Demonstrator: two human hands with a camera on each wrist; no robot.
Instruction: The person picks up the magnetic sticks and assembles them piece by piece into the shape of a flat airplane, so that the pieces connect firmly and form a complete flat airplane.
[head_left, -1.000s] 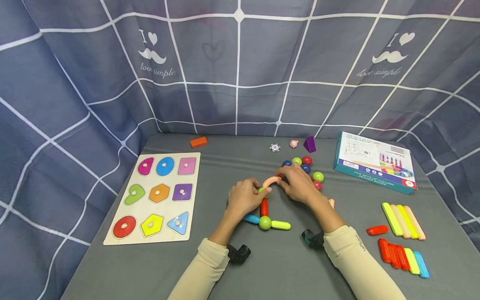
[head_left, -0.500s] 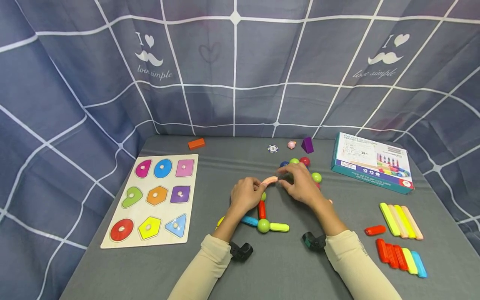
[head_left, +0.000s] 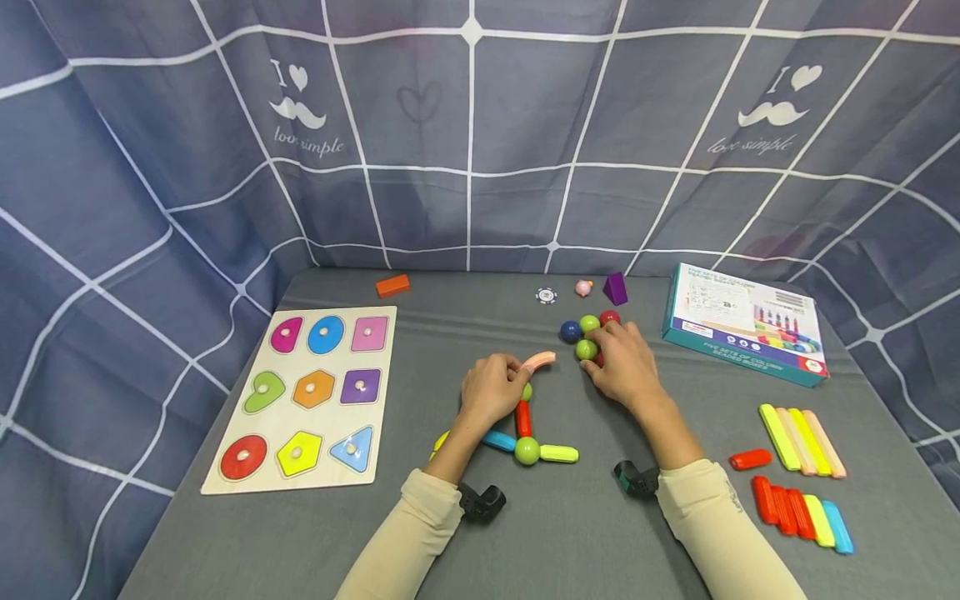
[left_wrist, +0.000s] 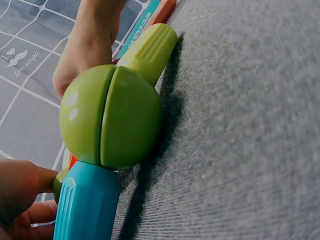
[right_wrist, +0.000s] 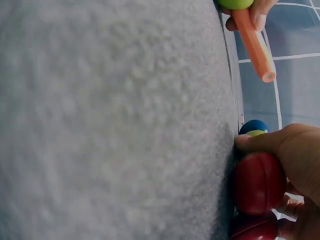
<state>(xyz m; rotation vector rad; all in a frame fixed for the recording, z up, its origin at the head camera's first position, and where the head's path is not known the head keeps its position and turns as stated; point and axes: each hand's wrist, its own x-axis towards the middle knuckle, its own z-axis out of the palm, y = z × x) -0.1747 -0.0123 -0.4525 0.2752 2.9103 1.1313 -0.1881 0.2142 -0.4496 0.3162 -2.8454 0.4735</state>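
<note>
My left hand (head_left: pixel 491 390) pinches a curved peach stick (head_left: pixel 542 360) close to a small green ball (head_left: pixel 527 392); in the right wrist view the stick's free end (right_wrist: pixel 268 75) points outward. Below that ball a red stick (head_left: pixel 523 419) runs to a larger-looking green ball (head_left: pixel 527 451), which carries a blue stick (head_left: pixel 498 441) and a yellow-green stick (head_left: pixel 559 454). My right hand (head_left: pixel 624 367) is at the group of balls, thumb and forefinger around a green ball (head_left: pixel 586 350). Red balls (right_wrist: pixel 259 182) sit under its palm, partly hidden.
A shape puzzle board (head_left: pixel 378 454) lies left, an orange block (head_left: pixel 393 287) behind it. At the back are a poker chip (head_left: pixel 547 296), a pink pig figure (head_left: pixel 583 287) and a purple wedge (head_left: pixel 615 288). A box (head_left: pixel 742 325) and several sticks (head_left: pixel 801 442) lie right.
My right hand has left the peach stick's end and moved right to the balls, where its thumb and forefinger close around a green one. My left hand keeps its pinch on the stick.
</note>
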